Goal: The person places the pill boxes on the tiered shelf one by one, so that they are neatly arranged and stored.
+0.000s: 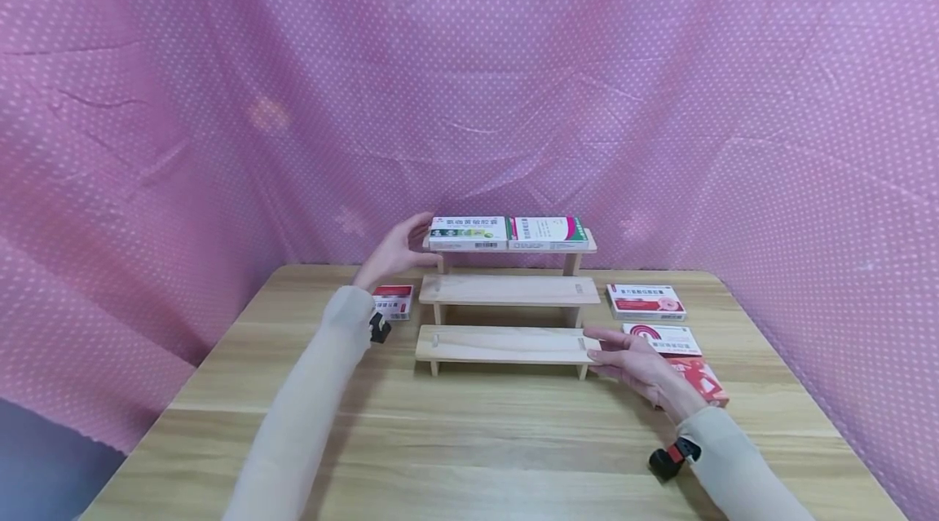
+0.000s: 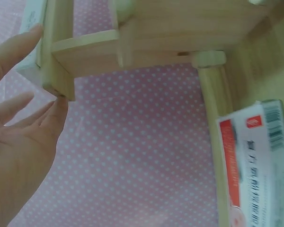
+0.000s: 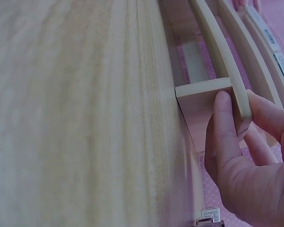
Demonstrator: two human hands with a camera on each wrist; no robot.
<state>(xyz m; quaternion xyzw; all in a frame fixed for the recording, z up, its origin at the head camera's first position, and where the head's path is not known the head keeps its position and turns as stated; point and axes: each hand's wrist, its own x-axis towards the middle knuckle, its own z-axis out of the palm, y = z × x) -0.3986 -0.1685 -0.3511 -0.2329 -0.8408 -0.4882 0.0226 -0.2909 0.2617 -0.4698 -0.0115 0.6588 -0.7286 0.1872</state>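
A three-tier wooden display rack stands on the table, with two medicine boxes side by side on its top shelf. The left one is white and green; the right one is white with green and magenta. At the top shelf's left end, my left hand grips the end, one digit against the box's side and another at the shelf's corner. My right hand pinches the right end of the lowest shelf, thumb on top and fingers beneath, beside its support leg.
A red-and-white box lies left of the rack, partly behind my left wrist. To the right lie a white-and-red box, a white box with red arcs and a red box. Pink dotted cloth hangs behind the table.
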